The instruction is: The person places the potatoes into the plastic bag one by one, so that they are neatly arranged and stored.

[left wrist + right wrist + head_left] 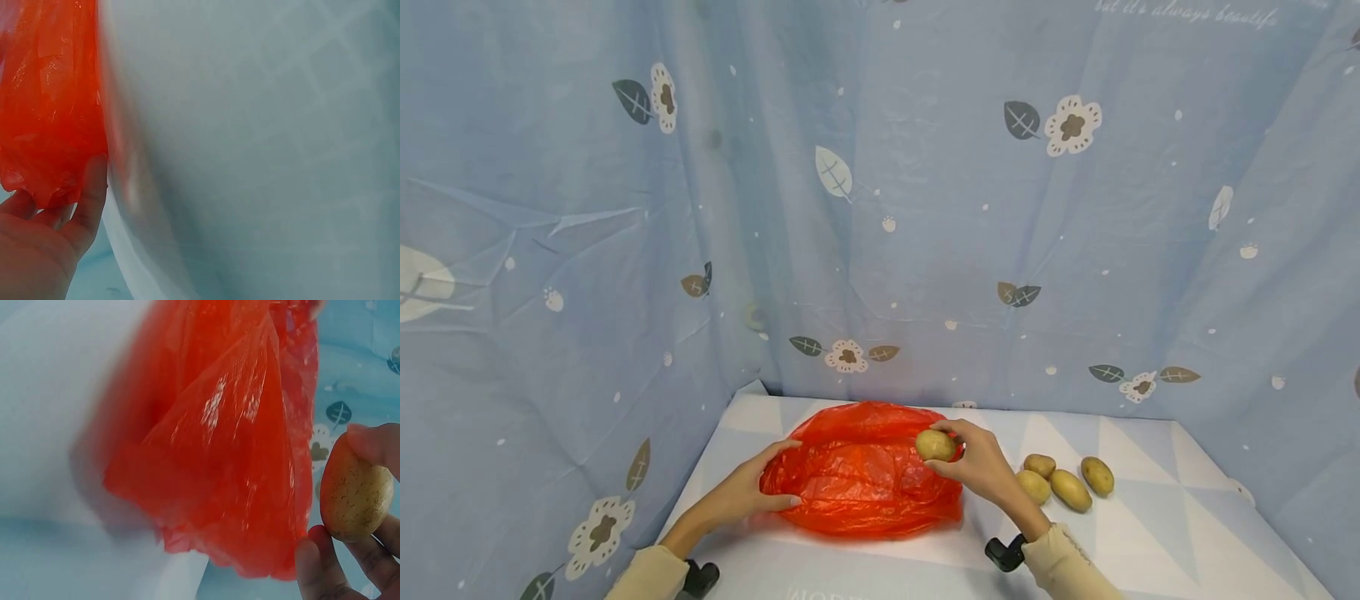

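Observation:
A red plastic bag (865,475) lies spread on the table, its mouth facing up. At its left side my left hand (752,487) touches the bag with thumb and fingers spread apart; in the left wrist view the fingers (90,200) lie along the bag's edge. Between the thumb and fingers of my right hand (977,458) is a potato (936,445), held over the bag's right part. The right wrist view shows this potato (355,490) beside the crinkled bag (219,444). Whatever lies inside the bag is hidden.
To the right of my right hand several potatoes lie on the table: a small one (1040,465), one partly behind the wrist (1034,487), an oblong one (1071,491) and one farther right (1097,475). A blue patterned curtain (925,250) surrounds the table (1150,533).

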### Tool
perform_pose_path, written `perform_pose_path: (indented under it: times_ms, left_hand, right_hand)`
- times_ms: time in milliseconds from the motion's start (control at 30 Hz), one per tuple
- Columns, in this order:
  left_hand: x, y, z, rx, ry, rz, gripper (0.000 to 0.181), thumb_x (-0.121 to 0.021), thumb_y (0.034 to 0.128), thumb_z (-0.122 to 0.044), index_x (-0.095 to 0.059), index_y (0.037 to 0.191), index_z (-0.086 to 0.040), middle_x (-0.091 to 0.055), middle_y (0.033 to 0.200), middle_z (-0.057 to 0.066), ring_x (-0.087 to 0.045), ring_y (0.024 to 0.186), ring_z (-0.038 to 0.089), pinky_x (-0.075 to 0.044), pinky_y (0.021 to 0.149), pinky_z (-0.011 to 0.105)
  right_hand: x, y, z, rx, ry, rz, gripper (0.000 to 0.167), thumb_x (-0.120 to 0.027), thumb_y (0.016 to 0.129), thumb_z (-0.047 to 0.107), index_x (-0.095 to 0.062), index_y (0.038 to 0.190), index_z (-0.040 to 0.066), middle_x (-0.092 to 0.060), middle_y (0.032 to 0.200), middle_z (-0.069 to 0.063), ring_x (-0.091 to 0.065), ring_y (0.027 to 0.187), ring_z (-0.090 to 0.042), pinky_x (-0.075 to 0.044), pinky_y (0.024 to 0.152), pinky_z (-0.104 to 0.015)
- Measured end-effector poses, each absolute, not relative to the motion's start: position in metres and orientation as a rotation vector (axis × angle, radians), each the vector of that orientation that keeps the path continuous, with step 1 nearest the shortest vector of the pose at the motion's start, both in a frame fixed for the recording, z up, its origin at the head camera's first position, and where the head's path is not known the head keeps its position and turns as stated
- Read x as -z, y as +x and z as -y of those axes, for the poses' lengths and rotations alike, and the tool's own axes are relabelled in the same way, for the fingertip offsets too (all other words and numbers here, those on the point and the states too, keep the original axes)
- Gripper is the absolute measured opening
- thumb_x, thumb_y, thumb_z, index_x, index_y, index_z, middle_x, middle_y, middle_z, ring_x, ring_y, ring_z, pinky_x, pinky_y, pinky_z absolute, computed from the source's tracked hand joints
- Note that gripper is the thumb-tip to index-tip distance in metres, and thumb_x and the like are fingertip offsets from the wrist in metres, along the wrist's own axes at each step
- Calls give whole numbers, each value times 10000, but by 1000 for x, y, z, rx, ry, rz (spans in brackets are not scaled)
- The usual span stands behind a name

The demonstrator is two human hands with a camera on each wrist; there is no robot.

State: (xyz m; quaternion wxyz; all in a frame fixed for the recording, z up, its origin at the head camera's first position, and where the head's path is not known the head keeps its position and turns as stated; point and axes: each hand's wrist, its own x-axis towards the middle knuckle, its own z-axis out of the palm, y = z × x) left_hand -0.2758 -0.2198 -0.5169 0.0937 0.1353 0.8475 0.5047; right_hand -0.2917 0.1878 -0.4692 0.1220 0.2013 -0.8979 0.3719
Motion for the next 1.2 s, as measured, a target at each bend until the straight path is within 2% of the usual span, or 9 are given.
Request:
perform_pose_path:
  times_ms: [167, 567, 800, 1200]
  left_hand:
    - [518, -276, 220, -1494, 413, -2516, 840, -892, 810, -316, -449, 1522, -263, -432, 1563, 118, -478, 1358, 367, -506, 1036, 544]
    - [518, -275, 219, -1468, 413, -2532, 849, -895, 808, -309, -444, 1524, -246, -451, 1541, 144, -509, 1321, 372, -534, 1005, 520]
    - [518, -274, 219, -1472, 430, -2525, 854, -893, 813, -297, -433, 1530, -236, -451, 1539, 143, -509, 1321, 365, -531, 1012, 511]
    - [518, -274, 219, -1488, 453, -2512, 857, -904, 798, -280, -445, 1521, -236, -446, 1546, 143, -496, 1334, 376, -514, 1024, 548]
  right_hand:
    - [468, -296, -175, -1117, 618, 2635, 508, -936, 754, 236, -720, 1210, 176, -685, 1034, 94, -596, 835, -122, -543, 708, -268]
    - [464, -309, -142, -1122, 755, 2603, 488, -924, 773, 249, -714, 1206, 169, -697, 1127, 44, -606, 847, -122, -551, 702, -273]
    - [464, -316, -126, -1051, 729, 2638, 491, -925, 765, 299, -719, 1203, 217, -688, 1075, 102, -602, 857, -98, -538, 717, -274]
    - [463, -325, -102, -1172, 803, 2687, 473, -898, 809, 251, -699, 1228, 159, -674, 1139, 52, -609, 961, -135, -558, 813, -289]
